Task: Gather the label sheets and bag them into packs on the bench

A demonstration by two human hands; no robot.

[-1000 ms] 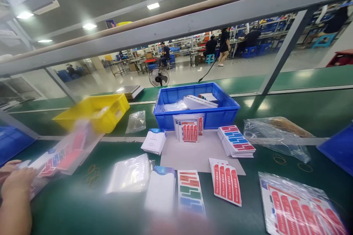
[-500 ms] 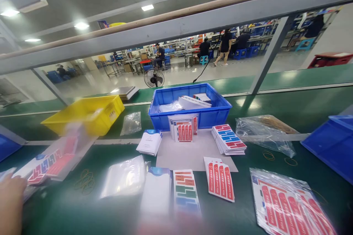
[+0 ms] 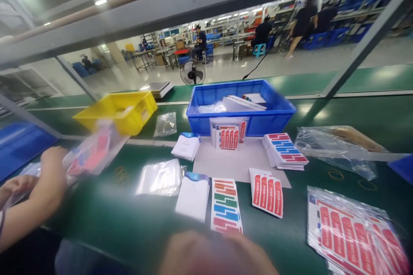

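Blue plastic rectangular bin [image 3: 258, 122]: landmark. Left of it, yellow plastic bin [image 3: 129, 116]. In front, white card sheet striped red, green, blue [image 3: 226, 205]; beside, red-barred white sheet [image 3: 267, 192]. Green belt surface [image 3: 129, 219].

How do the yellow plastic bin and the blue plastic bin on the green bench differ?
The yellow plastic bin sits further left and turned at an angle, while the blue plastic bin sits square near the middle. The blue bin is wider. White packs lie inside the blue bin; what the yellow bin holds is too blurred to tell. Cards lean against the blue bin's front wall, none against the yellow one. Both are open-topped rectangular bins on the green bench.
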